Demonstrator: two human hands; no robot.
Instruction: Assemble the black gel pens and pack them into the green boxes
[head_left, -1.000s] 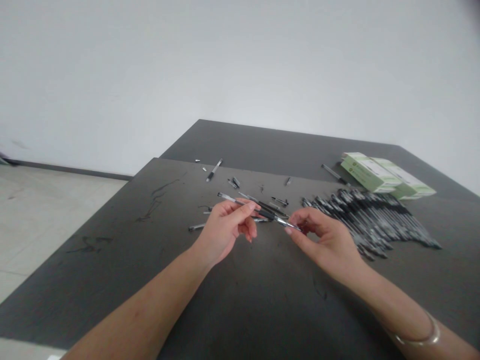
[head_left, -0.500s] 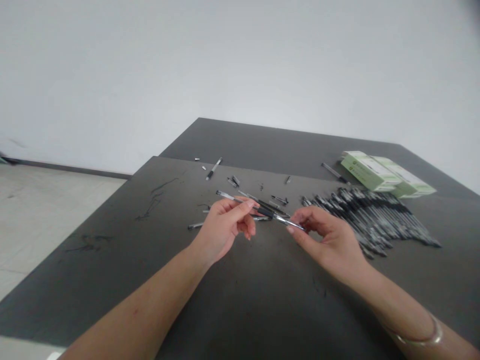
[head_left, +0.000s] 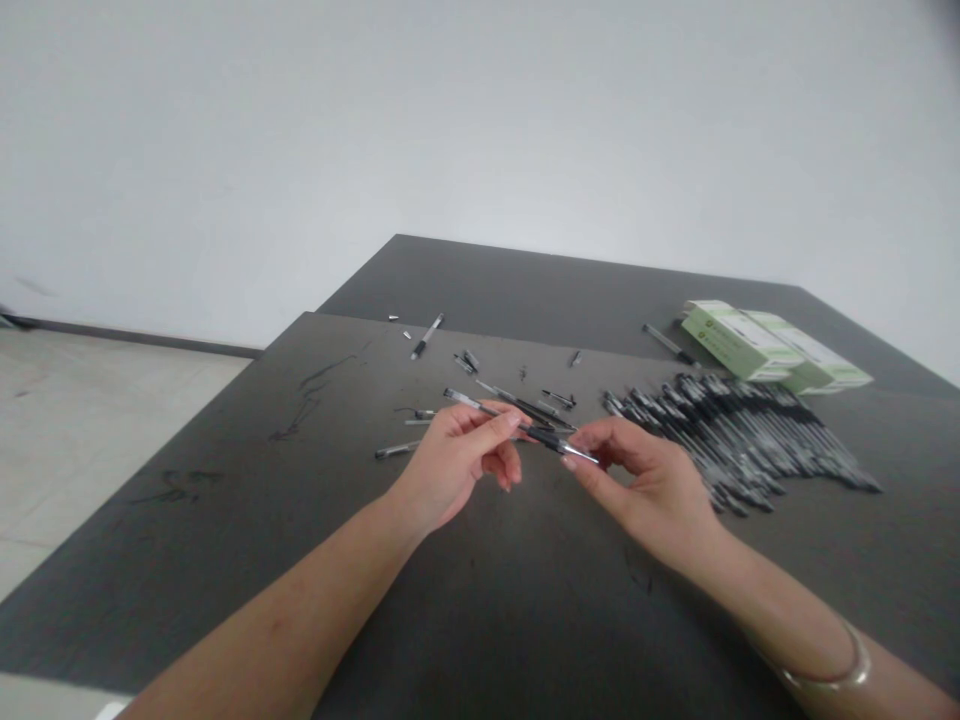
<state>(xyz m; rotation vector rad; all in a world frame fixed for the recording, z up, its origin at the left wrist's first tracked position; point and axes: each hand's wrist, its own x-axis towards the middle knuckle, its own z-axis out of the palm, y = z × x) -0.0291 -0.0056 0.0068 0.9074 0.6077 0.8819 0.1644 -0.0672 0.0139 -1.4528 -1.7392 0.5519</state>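
A clear-barrelled gel pen (head_left: 550, 438) with a black grip slants between my two hands above the table. My left hand (head_left: 469, 455) is closed around its barrel, thumb on top, and the rear end sticks out to the upper left. At the silvery tip end, the thumb and forefinger of my right hand (head_left: 649, 475) pinch the pen. Whether the tip piece is fully seated on the grip cannot be made out. Behind the hands lie loose pens and thin pen parts (head_left: 517, 398), partly hidden by my left hand.
A wide pile of pens (head_left: 757, 440) covers the table's right side, with two green-and-white boxes (head_left: 742, 340) behind it. One pen (head_left: 670, 343) rests beside the boxes, another pen (head_left: 427, 337) at the back left. Small caps (head_left: 466, 362) and metal tips (head_left: 406, 335) are scattered about. Dark ink marks (head_left: 176, 485) stain the left.
My left hand has shifted slightly right with the pen, and my right hand slightly left, so they are closer together. Less of the silvery tip end shows past the grip.
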